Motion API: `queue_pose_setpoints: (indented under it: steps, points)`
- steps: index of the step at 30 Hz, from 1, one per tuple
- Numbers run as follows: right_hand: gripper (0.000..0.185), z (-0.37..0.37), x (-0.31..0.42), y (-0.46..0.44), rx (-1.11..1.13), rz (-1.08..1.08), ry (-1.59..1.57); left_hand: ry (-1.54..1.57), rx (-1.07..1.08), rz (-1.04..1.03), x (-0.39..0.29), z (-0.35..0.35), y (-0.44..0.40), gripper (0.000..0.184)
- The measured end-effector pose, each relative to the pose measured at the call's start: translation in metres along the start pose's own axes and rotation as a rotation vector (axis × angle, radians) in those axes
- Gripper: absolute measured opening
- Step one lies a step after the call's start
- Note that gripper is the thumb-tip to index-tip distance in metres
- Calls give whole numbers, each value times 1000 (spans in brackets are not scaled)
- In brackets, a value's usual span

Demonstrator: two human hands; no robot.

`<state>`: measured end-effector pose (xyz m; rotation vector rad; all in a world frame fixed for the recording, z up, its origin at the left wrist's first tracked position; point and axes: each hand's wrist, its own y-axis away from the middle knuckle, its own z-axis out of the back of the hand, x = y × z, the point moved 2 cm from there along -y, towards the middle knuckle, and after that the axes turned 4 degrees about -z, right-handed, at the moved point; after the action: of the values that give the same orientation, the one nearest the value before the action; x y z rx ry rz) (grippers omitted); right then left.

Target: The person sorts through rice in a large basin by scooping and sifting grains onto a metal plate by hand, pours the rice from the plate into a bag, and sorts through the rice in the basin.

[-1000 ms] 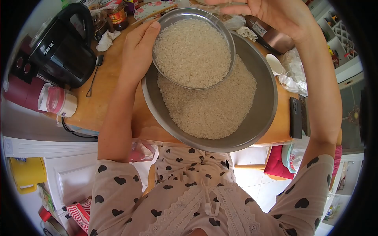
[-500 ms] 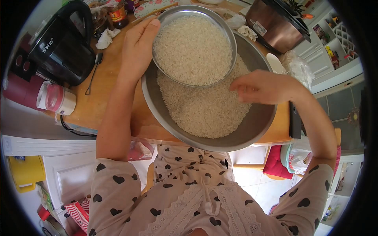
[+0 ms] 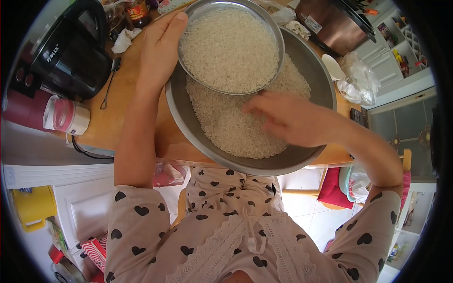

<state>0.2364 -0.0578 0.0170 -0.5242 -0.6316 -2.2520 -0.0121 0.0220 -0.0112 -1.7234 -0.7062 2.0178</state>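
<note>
My left hand (image 3: 158, 56) grips the left rim of a round metal dish (image 3: 280, 45) with the thumb on top. White rice (image 3: 230, 49) fills this dish nearly to the edge. It is held over the far part of a large metal basin (image 3: 317, 70), where more rice (image 3: 231, 134) lies spread across the bottom. Above that loose rice is my right hand (image 3: 295, 118), just under the near edge of the dish. Its fingers are bent a little and apart, blurred by motion, and no held object shows. Whether the fingertips touch the rice is unclear.
On the wooden table (image 3: 127, 101), a black kettle (image 3: 71, 52), a spoon (image 3: 111, 82) and a pink-and-white jar (image 3: 71, 117) stand left. A brown cooker (image 3: 330, 26), a white cup (image 3: 332, 67) and a plastic bag (image 3: 358, 80) are right of the basin.
My right hand has moved left and slightly down, from the basin's right side to above the middle of its rice. My left hand still holds the dish, now slightly higher in view.
</note>
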Motion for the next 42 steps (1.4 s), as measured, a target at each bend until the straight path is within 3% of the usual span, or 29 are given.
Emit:
queue_pose_setpoints:
  steps: [2,5,8,11,14,17,23,26,29,32,35,42]
  points:
    - [25,-12,7,2,-73,160,-123,-4,-5,-7,0,0,1,37]
    - [23,-7,2,4,152,289,-110,-3,-4,-2,2,1,0,37]
    - [22,18,-11,12,200,50,-65,3,-9,15,3,1,0,37]
    - [23,30,-33,13,27,-159,189,-14,-21,15,3,2,0,37]
    - [28,23,-35,12,77,-364,178,-15,-32,15,4,2,-1,38]
    - [36,9,-11,10,159,-427,119,19,-5,23,5,3,-1,39]
    - [50,-15,20,2,174,-205,-51,14,-9,54,4,2,-1,38]
    - [48,-22,8,-11,261,-157,-249,61,-6,71,-1,-1,0,37]
    - [36,-23,2,-10,469,-356,-961,94,-11,71,3,-1,1,36]
    - [27,-15,1,-9,604,-319,-1089,77,-3,54,5,1,-1,35]
    - [23,0,2,-6,621,-323,-1062,77,11,67,1,0,0,35]
    - [23,59,6,-14,399,-161,-879,-5,-50,28,4,-1,0,36]
